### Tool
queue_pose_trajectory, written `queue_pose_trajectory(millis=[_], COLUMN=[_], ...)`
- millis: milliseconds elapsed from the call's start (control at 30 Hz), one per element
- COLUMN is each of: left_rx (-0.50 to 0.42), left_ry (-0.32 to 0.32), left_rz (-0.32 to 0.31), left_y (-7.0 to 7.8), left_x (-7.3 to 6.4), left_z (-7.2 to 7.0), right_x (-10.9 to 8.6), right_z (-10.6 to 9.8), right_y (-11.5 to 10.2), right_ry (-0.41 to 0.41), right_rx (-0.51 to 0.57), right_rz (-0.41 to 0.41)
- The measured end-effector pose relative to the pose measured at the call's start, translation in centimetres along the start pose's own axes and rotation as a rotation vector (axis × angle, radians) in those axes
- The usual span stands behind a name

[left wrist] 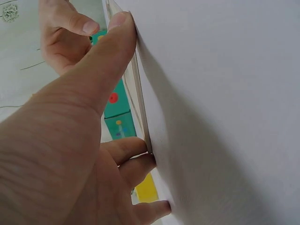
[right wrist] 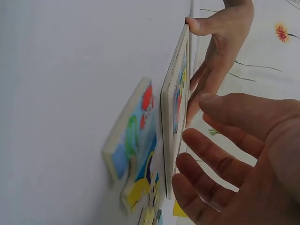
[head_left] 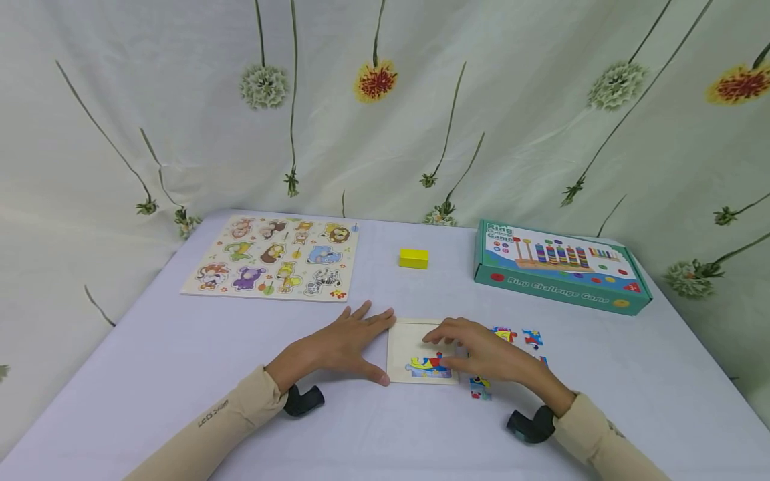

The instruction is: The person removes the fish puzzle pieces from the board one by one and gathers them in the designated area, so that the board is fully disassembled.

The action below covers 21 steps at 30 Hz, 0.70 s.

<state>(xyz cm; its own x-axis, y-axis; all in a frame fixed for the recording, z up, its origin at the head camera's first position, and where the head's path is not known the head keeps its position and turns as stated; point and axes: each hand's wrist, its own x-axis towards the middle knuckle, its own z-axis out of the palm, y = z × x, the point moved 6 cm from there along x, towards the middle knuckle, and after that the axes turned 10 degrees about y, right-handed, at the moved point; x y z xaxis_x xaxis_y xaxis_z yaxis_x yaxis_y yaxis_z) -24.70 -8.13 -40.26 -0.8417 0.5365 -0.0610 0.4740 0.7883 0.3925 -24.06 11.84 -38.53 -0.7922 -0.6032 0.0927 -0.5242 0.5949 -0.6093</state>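
Observation:
A small square wooden puzzle tray (head_left: 404,337) lies on the white cloth, with a few joined, brightly coloured jigsaw pieces (head_left: 428,366) in its lower right part. My left hand (head_left: 343,344) is spread along the tray's left side, thumb and fingers touching its edge (left wrist: 139,105). Over the tray's right half hovers my right hand (head_left: 484,351), its fingers loosely bent and nothing between them in the right wrist view. Several loose jigsaw pieces (head_left: 533,337) lie to the right of the tray, partly hidden under that hand; one piece (right wrist: 129,136) shows close beside the tray edge.
At the back left lies a wooden animal puzzle board (head_left: 345,267). A yellow block (head_left: 414,258) stands behind the tray. The green Ring Challenge Game box (head_left: 559,267) is at the back right, near a flowered curtain (head_left: 529,133).

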Motion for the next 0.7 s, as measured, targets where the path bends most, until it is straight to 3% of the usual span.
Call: queue_pose_trajectory(millis=[367,700], left_rx=[0.016,0.024], left_ry=[0.001,0.001], left_rz=[0.003,0.004], left_y=[-0.1,-0.26], left_x=[0.08,0.19], left_z=[0.03,0.26], right_x=[0.58,0.63], right_z=[0.78,1.1], right_y=[-0.2,0.09], right_ry=[-0.057,-0.069], right_rx=[-0.014,-0.012], right_rz=[-0.056,-0.036])
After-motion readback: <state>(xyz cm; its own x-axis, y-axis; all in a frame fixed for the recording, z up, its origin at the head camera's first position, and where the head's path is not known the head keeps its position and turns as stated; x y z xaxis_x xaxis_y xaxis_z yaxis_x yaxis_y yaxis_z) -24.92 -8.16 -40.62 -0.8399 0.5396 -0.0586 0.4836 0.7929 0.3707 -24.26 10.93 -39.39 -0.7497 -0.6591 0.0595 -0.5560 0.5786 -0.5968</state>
